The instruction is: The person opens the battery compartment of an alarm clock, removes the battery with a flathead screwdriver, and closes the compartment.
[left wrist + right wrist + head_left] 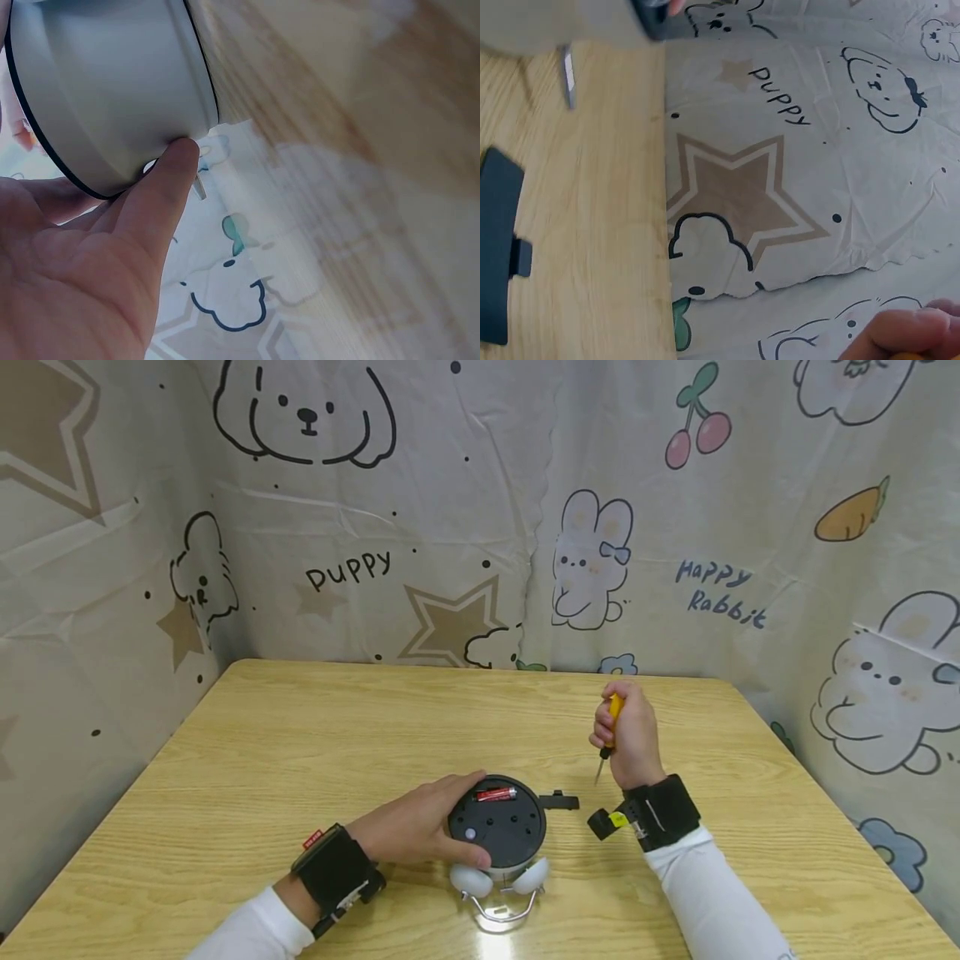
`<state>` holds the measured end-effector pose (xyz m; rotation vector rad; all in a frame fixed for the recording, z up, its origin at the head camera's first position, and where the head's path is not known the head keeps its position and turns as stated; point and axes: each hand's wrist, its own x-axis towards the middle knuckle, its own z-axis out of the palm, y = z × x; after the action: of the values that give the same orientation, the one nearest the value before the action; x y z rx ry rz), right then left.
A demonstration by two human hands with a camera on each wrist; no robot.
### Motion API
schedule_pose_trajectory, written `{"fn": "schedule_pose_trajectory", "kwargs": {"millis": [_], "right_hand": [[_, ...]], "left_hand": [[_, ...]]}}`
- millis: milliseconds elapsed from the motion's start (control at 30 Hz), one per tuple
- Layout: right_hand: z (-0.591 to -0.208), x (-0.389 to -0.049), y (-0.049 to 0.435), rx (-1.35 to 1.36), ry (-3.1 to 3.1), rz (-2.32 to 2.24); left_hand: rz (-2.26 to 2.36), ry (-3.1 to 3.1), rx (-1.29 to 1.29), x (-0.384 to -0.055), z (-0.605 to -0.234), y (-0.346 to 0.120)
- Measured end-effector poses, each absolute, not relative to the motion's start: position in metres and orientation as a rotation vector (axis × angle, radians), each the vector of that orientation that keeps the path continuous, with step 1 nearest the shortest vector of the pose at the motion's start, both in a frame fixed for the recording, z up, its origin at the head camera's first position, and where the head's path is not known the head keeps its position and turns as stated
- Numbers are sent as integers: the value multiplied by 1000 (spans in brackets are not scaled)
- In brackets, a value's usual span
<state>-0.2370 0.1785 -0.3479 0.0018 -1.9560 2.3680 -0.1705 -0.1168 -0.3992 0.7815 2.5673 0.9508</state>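
Note:
A twin-bell alarm clock (504, 839) lies face down on the table, its black back up and its white bells (471, 881) and wire handle toward me. One red battery (497, 795) shows in the back's compartment. My left hand (420, 820) grips the clock from the left, thumb near the bells; in the left wrist view the fingers (161, 202) press its pale side wall (112, 82). To the right, my right hand (632, 739) holds a yellow-handled screwdriver (616, 706) in a fist, blade pointing down. Between clock and right hand lies a black battery cover (559, 801).
The wooden table (337, 727) ends at a cloth backdrop (450, 510) printed with rabbits, puppies and stars. A black strap camera sits on each wrist; the right one has a part (602, 823) jutting left near the battery cover.

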Motion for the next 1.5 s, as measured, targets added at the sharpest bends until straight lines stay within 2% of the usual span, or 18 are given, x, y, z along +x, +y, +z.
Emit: {"fn": "schedule_pose_trajectory", "kwargs": {"millis": [433,1500], "right_hand": [[-363,-252,188,-95,-2242,2228],[-390,-260,198,-53,-2577,2037]], "left_hand": [[944,2566,782,-170,-398,-116],[940,2565,778,-170,-399,-117]]}}
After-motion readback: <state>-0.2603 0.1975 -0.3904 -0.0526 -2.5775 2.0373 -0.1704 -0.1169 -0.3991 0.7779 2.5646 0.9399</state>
